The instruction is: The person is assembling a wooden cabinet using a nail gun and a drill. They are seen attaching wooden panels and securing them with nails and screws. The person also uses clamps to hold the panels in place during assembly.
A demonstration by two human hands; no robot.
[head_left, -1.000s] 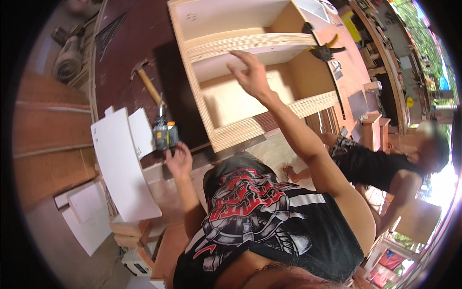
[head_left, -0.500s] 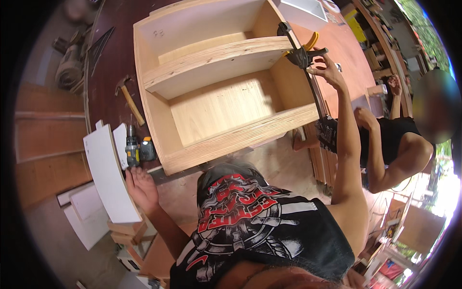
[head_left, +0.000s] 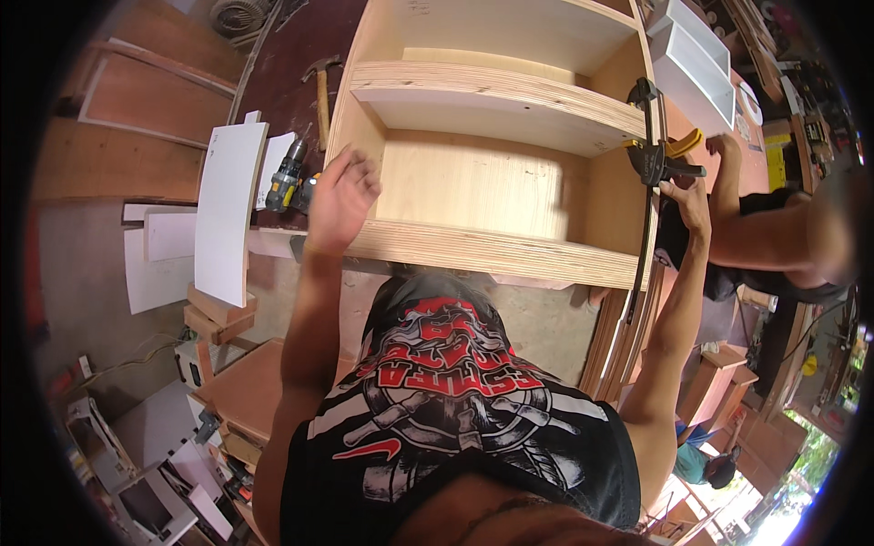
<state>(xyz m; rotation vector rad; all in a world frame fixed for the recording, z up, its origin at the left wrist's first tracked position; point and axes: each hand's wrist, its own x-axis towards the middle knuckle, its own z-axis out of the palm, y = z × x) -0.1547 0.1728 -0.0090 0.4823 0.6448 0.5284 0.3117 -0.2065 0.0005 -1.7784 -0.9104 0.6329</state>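
An open-fronted plywood cabinet [head_left: 492, 259] with a middle rail lies before me on the workbench. A black bar clamp [head_left: 651, 164] with yellow levers runs along its right side. My right hand [head_left: 692, 205] is at the clamp's dark handle, its fingers gripping from below; part of the grip is hidden. Over the cabinet's front left corner my left hand [head_left: 341, 202] is raised, a little blurred, palm showing and fingers loosely bent, with nothing in it. Left of that hand a cordless drill [head_left: 289, 177] lies on the bench, with a wooden-handled hammer [head_left: 322, 105] beyond it.
A long white panel [head_left: 228, 214] overhangs the bench's left end. White drawer boxes [head_left: 692, 59] sit beyond the clamp at the right. Close to my right arm is a co-worker's arm [head_left: 760, 232]. Wood blocks [head_left: 218, 314] are stacked at the lower left.
My left hand has moved up and right from beside the drill to the cabinet's left corner. My right hand stays at the clamp handle. The whole view has turned and shifted.
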